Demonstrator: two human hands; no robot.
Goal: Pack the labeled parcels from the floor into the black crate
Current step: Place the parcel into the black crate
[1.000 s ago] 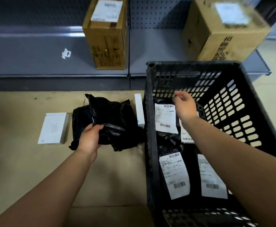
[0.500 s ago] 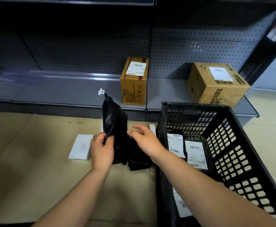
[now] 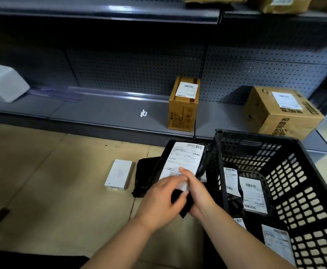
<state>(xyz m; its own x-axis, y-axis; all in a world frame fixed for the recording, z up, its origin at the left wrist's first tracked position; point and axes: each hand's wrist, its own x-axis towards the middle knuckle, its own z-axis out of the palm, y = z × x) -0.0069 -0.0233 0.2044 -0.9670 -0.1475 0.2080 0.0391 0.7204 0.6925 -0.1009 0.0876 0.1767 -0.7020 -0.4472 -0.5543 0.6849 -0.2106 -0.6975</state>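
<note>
Hands met over a black parcel [image 3: 180, 167] held up off the floor [image 3: 61, 181], just left of the black crate [image 3: 287, 183]. Left hand [image 3: 158, 202] gripped the parcel's lower end, fingers [image 3: 170, 183] curled over the bottom edge of its white label [image 3: 184, 160]. Right hand [image 3: 195, 193] clamped the same end from the other side, thumb pressed on the label, remaining fingers wrapped under the black wrap; how tightly they closed underneath could not be told. Parcel tilted, label side facing up toward the camera, top end near the crate's left rim, touching or not could not be told. Second black parcel [image 3: 145, 175] lay on the floor behind and left of the held one, partly hidden by it. White box [image 3: 118, 175] lay flat on the floor further left, apart from the black wrap. Crate stood on the floor at right, already holding several black parcels with white labels facing up [image 3: 253, 197]. Grey shelf [image 3: 100, 111] ran behind, carrying a small upright cardboard box [image 3: 184, 105] with a label and a bigger cardboard box [image 3: 283, 113] just behind the crate. White plastic thing [image 3: 1, 82] sat on the shelf at far left, and a small white clip [image 3: 143, 113] lay on the shelf surface. More cardboard boxes [image 3: 283, 3] sat on the upper shelf, cut off by the frame.
</note>
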